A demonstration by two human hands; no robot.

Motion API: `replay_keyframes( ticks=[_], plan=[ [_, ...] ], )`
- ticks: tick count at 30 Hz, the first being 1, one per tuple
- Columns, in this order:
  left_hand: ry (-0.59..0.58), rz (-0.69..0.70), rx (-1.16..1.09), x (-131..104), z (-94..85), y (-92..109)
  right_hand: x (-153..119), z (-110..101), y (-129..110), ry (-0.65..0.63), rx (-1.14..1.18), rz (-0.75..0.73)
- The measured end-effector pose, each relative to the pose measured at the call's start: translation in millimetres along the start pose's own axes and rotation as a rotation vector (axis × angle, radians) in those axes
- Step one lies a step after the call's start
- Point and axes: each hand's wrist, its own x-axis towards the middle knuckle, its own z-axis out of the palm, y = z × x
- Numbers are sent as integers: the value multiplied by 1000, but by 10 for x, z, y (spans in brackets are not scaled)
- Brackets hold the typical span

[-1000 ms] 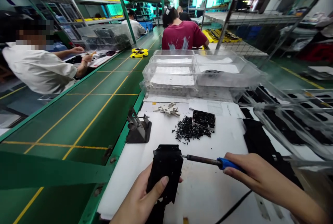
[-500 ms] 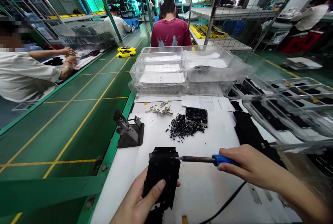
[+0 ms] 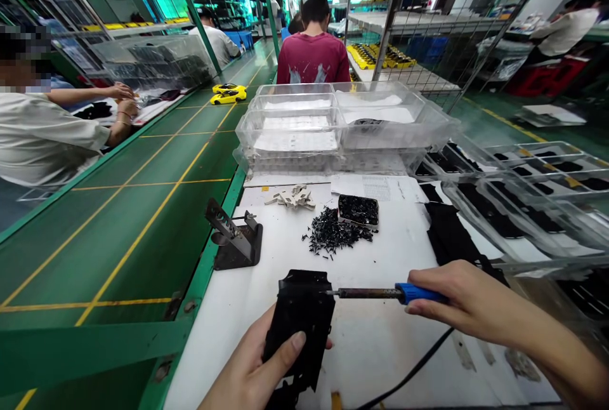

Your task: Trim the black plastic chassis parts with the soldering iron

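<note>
A green belt, lined yellow, runs along the left edge of the white desk. Over its near side, the left grip pinches a matte black, notched panel; the right grip clasps a blue-handled soldering iron, tip at the panel's right edge. Beyond lie heaped black pieces.

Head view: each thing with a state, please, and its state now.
Left hand, holding the flat black panel
Right hand, holding the blue-handled soldering iron
Soldering iron, roughly level, tip at the panel
Small black pieces, loosely heaped
Shallow rectangular box, filled
Clear plastic trays, stacked, open-topped
Dark metal stand, upright
Yellow toy cars, close together
</note>
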Motion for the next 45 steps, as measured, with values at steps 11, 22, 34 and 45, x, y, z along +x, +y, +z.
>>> replay_keyframes(
  ticks=[11, 22, 34, 45],
  plan=[
    [98, 31, -152, 211, 60, -99, 220, 174, 220, 414, 126, 249],
    [-87, 2, -368, 300, 162, -473, 1603, 289, 642, 402, 34, 392],
    [111, 172, -571, 693, 334, -730, 1480, 260, 602, 510, 402, 408],
    [-154, 71, -205, 673, 299, -264, 696, 140, -302, 98, 495, 62]
  ],
)
